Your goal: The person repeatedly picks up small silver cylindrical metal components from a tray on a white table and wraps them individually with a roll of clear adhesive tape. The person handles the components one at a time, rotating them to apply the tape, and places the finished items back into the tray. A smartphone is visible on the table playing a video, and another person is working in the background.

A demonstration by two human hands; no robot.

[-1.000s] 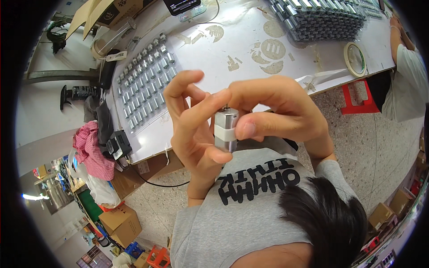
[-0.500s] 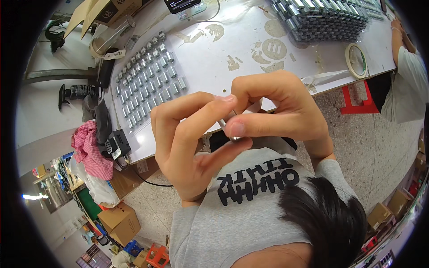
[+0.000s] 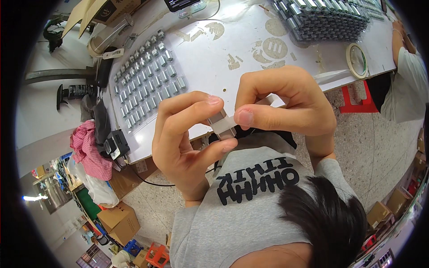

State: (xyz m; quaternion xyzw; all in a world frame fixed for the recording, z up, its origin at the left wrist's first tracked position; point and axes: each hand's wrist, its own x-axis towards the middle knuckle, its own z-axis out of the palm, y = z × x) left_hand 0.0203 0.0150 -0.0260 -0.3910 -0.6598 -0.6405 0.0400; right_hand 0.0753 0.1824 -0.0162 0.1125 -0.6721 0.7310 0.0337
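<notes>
Held tilted in mid-air at the table's (image 3: pixel 203 62) near edge: metal cylinder (image 3: pixel 217 117), spanned between thumb and fingertips of the left hand (image 3: pixel 181 136), apparently to leave the middle free for a white strip (image 3: pixel 223 127). Pinched narrowly in the right hand (image 3: pixel 290 107): strip's outer part, probably for tension; full wrap or not, impossible to tell. Beyond, on the table: rows of similar cylinders (image 3: pixel 151 81), spaced apart, presumably for easy picking.
</notes>
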